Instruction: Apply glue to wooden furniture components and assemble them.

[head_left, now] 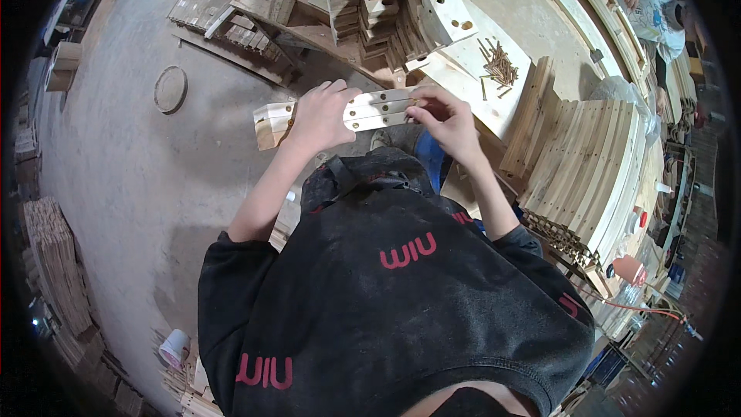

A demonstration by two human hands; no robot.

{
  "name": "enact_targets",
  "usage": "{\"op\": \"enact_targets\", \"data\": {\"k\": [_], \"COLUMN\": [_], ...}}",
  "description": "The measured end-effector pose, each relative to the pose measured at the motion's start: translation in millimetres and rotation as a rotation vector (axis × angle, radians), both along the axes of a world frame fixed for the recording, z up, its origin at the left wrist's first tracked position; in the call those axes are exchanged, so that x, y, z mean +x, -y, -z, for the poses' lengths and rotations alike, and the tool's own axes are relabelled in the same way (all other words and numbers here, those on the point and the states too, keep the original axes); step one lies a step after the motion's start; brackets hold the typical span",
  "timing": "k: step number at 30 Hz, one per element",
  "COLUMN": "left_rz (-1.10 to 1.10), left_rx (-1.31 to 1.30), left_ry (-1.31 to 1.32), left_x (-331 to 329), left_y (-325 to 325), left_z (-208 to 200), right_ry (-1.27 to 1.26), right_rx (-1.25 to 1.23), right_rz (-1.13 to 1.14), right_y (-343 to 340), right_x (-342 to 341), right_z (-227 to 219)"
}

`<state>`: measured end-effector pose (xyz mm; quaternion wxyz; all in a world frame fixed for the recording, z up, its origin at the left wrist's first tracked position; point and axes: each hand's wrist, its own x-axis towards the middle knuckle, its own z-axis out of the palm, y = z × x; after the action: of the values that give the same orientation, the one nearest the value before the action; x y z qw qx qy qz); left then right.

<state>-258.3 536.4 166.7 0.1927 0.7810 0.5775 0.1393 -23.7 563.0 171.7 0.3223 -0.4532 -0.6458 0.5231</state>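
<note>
My left hand is wrapped over a bundle of pale wooden strips laid side by side, with a row of drilled holes along them. The bundle is held up in front of my body, and its left end shows past my wrist. At its right end my right hand has thumb and fingers pinched together; whatever sits between the fingertips is too small to make out. Beyond that hand, a loose pile of brass-coloured screws lies on a pale board.
Stacked, notched wooden pieces and a curved drilled piece stand ahead on the bench. Rows of long slats fill the right side. A round disc lies on the floor at left. Another person is at the far right.
</note>
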Motion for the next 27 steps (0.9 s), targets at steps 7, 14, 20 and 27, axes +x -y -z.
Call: {"op": "enact_targets", "data": {"k": [7,14,20,27], "left_rz": [-0.019,-0.035,-0.034,-0.037], "left_rx": [0.008,0.009,0.019,0.034], "left_ry": [0.004,-0.016,-0.006,0.030], "left_x": [-0.3,-3.7,-5.8,-8.1], "left_y": [2.7,4.5,4.8,4.8], "left_z": [1.2,1.7,1.5,1.2], "right_ry": [0.147,0.209,0.226,0.290], "right_rx": [0.156,0.231,0.323,0.325], "right_rz": [-0.015,-0.050,-0.071,-0.153], "right_y": [10.3,10.5,9.3,10.6], "right_x": [-21.8,-28.7,-29.5,-28.1], "right_z": [6.5,5.2,7.9,10.0]}}
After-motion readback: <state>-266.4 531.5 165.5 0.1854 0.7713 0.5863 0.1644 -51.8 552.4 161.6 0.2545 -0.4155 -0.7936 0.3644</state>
